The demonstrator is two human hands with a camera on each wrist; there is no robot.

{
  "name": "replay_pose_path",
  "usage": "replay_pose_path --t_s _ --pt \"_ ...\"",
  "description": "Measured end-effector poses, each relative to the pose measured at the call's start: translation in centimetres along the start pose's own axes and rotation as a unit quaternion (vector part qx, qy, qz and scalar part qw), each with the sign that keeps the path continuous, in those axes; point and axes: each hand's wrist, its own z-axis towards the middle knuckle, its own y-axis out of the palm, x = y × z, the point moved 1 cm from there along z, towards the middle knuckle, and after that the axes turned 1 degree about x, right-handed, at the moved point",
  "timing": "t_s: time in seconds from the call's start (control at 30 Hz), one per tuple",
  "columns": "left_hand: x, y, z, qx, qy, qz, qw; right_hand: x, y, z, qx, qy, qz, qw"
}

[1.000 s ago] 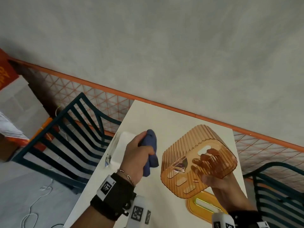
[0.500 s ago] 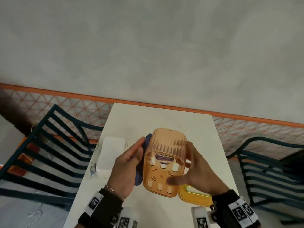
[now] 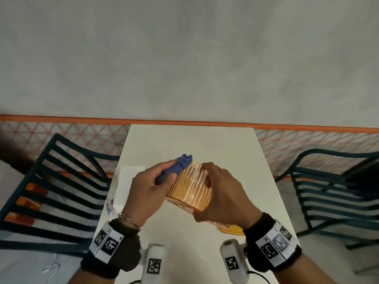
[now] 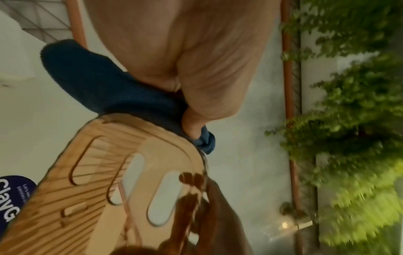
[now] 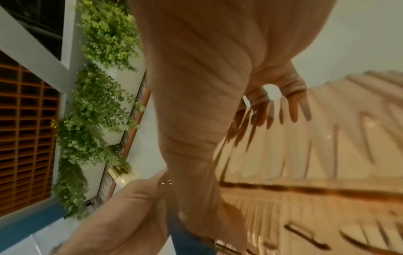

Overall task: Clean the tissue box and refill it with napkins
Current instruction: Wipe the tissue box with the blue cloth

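A ribbed, see-through amber tissue box (image 3: 189,187) is held in the air above the white table (image 3: 190,140). My right hand (image 3: 223,191) grips its right side, fingers curled over the far edge. My left hand (image 3: 152,187) grips a bunched blue cloth (image 3: 180,167) and presses it against the box's left side. In the left wrist view the cloth (image 4: 104,86) lies against the box's rim (image 4: 122,172), with the slotted face below. The right wrist view shows my fingers (image 5: 292,105) through the ribbed wall (image 5: 327,155). The box's amber lid (image 3: 231,229) lies on the table under my right hand.
A white pack of napkins (image 3: 126,181) lies on the table's left side. Dark green slatted chairs (image 3: 61,191) stand at both sides of the table, the right one (image 3: 332,191) close to its edge. An orange-railed mesh fence (image 3: 82,138) runs behind.
The box has been turned from its slotted face toward me to its ribbed side. My left hand has lifted the cloth up to the box's upper left edge.
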Motion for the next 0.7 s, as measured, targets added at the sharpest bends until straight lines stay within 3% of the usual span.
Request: replay_pose_path --t_s 0.07,0.2,0.27,0.37,0.47,0.6,0.7 --pt "0.5 1.1 -1.0 0.012 0.071 0.040 0.997 0.1 0.5 0.2 0.012 0.007 -0.015 1.000" --pt "0.0 3.3 -2.6 -0.028 0.209 0.143 0.967 0.4 1.5 0.5 0.014 0.023 -0.041 0.999" --pt "-0.9 3.3 -2.4 -0.012 0.195 0.181 0.964 0.5 2.1 0.4 0.028 0.035 -0.038 0.998" --pt "-1.3 3.0 -1.6 0.028 0.116 0.164 0.979 0.4 2.7 0.2 0.036 0.066 -0.013 0.997" --pt "-0.8 4.0 -1.0 0.017 0.144 0.182 0.973 0.6 3.2 0.3 0.006 0.140 0.078 0.987" --pt "-1.3 6.0 0.0 -0.020 0.156 0.186 0.970 1.5 4.3 0.7 -0.003 0.184 0.274 0.944" --pt "-1.7 7.7 0.2 -0.030 0.141 0.158 0.977 2.0 4.5 0.5 0.013 0.229 0.389 0.892"
